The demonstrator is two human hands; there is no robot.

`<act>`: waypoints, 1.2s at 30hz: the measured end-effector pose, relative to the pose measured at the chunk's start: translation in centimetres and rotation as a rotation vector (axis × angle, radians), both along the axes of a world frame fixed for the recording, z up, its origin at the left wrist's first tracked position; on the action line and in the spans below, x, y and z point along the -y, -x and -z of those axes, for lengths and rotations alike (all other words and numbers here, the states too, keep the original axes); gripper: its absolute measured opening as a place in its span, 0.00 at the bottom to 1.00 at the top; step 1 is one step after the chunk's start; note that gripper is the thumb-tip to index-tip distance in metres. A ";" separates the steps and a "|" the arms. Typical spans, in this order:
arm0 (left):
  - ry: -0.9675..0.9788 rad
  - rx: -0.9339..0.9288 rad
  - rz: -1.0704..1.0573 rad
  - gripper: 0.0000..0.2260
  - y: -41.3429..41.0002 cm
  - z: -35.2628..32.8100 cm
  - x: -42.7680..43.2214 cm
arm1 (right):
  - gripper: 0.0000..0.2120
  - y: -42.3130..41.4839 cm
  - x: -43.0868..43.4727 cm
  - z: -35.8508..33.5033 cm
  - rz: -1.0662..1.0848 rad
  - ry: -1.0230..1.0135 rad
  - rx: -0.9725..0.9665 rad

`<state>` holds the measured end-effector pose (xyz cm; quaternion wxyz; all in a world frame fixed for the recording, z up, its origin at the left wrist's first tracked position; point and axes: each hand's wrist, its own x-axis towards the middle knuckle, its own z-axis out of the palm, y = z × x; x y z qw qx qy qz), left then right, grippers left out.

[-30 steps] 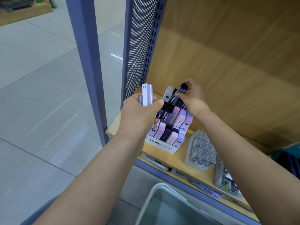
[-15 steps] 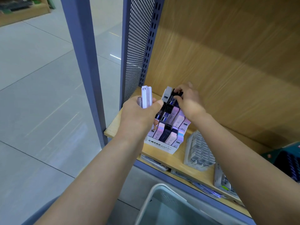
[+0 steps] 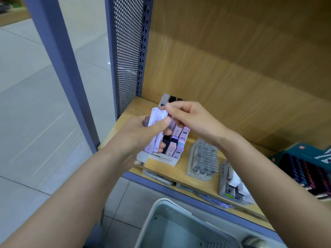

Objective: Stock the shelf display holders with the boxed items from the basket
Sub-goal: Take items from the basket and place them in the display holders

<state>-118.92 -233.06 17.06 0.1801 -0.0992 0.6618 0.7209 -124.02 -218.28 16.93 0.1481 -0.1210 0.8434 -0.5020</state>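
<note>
a second ago the right hand (image 3: pixel 193 120) was at the far end of the holder (image 3: pixel 162 159), pushing a dark box down into the far row (image 3: pixel 172 98). that box is now seated among the grey and dark tops there, and the hand has drawn back toward the near left to meet the left hand (image 3: pixel 139 135). the left hand has hardly moved: it hovers just over the holder's near left corner, fingers and thumb wrapped round a small stack of lilac boxes (image 3: pixel 157 122) held upright and tilted a little to the right. the right hand's thumb and forefinger are curled in on the top edge of the stack's rightmost box, apparently pinching it, though motion blur softens the contact. so one placement looks finished and the next pick has begun. the holder stands on the left part of the wooden shelf (image 3: pixel 180 178), beside the perforated side panel, and most of its slots show boxes, with pale ones in the near and middle rows. my guess is the lilac boxes belong with those pale rows, and only a few slots remain. the basket (image 3: pixel 157 208) sits near, below the shelf edge, and the clear trays (image 3: pixel 202 158) to the holder's right are untouched.
</note>
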 end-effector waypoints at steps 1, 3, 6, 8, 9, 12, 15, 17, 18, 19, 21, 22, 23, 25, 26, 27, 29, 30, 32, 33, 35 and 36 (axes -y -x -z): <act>0.001 0.011 0.017 0.08 -0.1 0.0 -0.2 | 0.14 -0.4 -0.4 -0.2 -0.007 0.014 0.030; 0.002 0.013 0.043 0.09 -0.2 0.1 -0.7 | 0.11 -0.9 -1.3 -0.4 -0.004 0.055 0.078; -0.002 0.016 0.071 0.13 -0.4 0.2 -1.4 | 0.08 -1.5 -2.7 -0.6 0.008 0.161 0.162; 0.001 0.036 0.082 0.13 -0.5 0.3 -1.8 | 0.07 -1.8 -3.7 -0.6 0.069 0.247 0.193; 0.020 0.040 0.088 0.12 -0.4 0.4 -1.9 | 0.07 -2.0 -4.3 -0.7 0.116 0.285 0.194; 0.116 0.037 0.085 0.09 -0.4 0.8 -2.5 | 0.07 -2.8 -5.9 -0.6 0.226 0.401 0.173; 0.122 0.015 0.047 0.08 -0.5 1.1 -3.5 | 0.06 -3.8 -7.2 -0.2 0.272 0.428 0.141; 0.110 -0.018 0.007 0.08 -0.5 1.3 -4.2 | 0.05 -4.5 -7.9 0.2 0.300 0.423 0.127; 0.115 -0.045 -0.017 0.08 -0.5 1.4 -4.4 | 0.05 -4.8 -8.3 0.3 0.301 0.393 0.112; 0.135 -0.082 -0.038 0.07 -0.4 1.5 -4.7 | 0.05 -5.1 -8.6 0.3 0.288 0.328 0.090; 0.218 -0.160 -0.060 0.04 -0.3 1.7 -5.2 | 0.05 -5.8 -9.1 0.4 0.221 0.168 0.066; 0.247 -0.192 -0.066 0.03 -0.2 1.7 -5.4 | 0.06 -6.3 -9.2 0.4 0.195 0.124 0.077; 0.255 -0.215 -0.071 0.03 -0.3 1.7 -5.6 | 0.06 -6.8 -9.2 0.6 0.188 0.106 0.085; 0.243 -0.223 -0.081 0.04 -0.4 1.8 -6.1 | 0.06 -7.8 -9.0 1.1 0.236 0.015 -0.063; 0.242 -0.207 -0.085 0.07 -0.4 1.8 -6.3 | 0.06 -8.3 -8.9 1.3 0.275 -0.052 -0.198; 0.243 -0.180 -0.087 0.09 -0.5 1.9 -6.4 | 0.06 -8.7 -8.9 1.6 0.304 -0.090 -0.326; 0.224 -0.111 -0.081 0.12 -0.6 1.9 -6.8 | 0.06 -9.2 -9.0 1.9 0.310 -0.093 -0.505; 0.196 -0.074 -0.083 0.11 -0.7 1.9 -6.9 | 0.06 -9.4 -9.2 2.2 0.292 -0.097 -0.572; 0.140 -0.015 -0.101 0.09 -0.6 1.8 -7.2 | 0.06 -9.7 -9.5 2.9 0.253 -0.141 -0.678; 0.132 -0.001 -0.109 0.09 -0.6 1.8 -7.3 | 0.06 -9.8 -9.7 3.3 0.239 -0.165 -0.710; 0.140 -0.019 -0.118 0.07 -0.6 1.9 -7.3 | 0.06 -10.0 -9.8 3.8 0.207 -0.191 -0.732; 0.141 -0.045 -0.117 0.05 -0.5 1.9 -7.4 | 0.07 -10.0 -9.7 3.9 0.182 -0.193 -0.722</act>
